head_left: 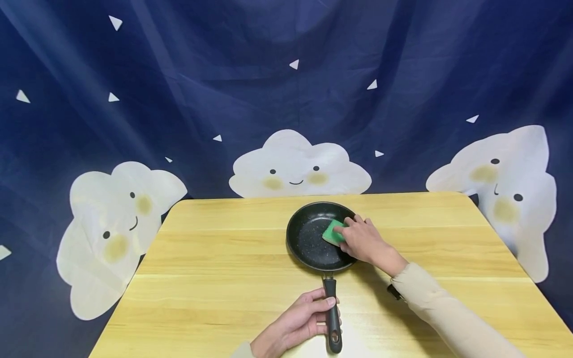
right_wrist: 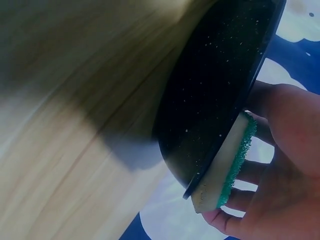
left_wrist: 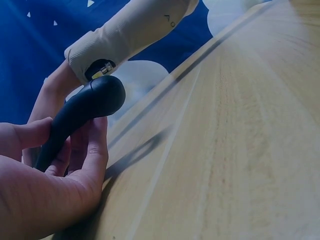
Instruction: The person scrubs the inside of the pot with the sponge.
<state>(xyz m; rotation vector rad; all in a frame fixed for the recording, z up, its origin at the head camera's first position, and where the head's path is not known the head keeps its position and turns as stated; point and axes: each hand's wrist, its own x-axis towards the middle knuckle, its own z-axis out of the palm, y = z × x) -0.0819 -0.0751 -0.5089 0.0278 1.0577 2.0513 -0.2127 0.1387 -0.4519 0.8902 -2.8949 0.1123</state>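
Observation:
A black speckled frying pan [head_left: 309, 248] is over the middle of the wooden table, its handle [head_left: 333, 323] toward me. My left hand [head_left: 301, 320] grips that handle, thumb across the top and fingers beneath. In the left wrist view the handle's rounded end [left_wrist: 107, 96] stands above the tabletop and casts a shadow. My right hand [head_left: 363, 239] holds a sponge [head_left: 333, 232] against the inside of the pan, on its right side. Green scouring fabric [right_wrist: 237, 162] faces the palm, and the pale foam [right_wrist: 215, 177] faces the pan.
Wooden tabletop [head_left: 215, 278] extends on both sides of the pan, with its far edge just behind it. A dark blue curtain [head_left: 250, 89] with smiling white clouds hangs beyond. My right sleeve [head_left: 447, 313] crosses above the table's right part.

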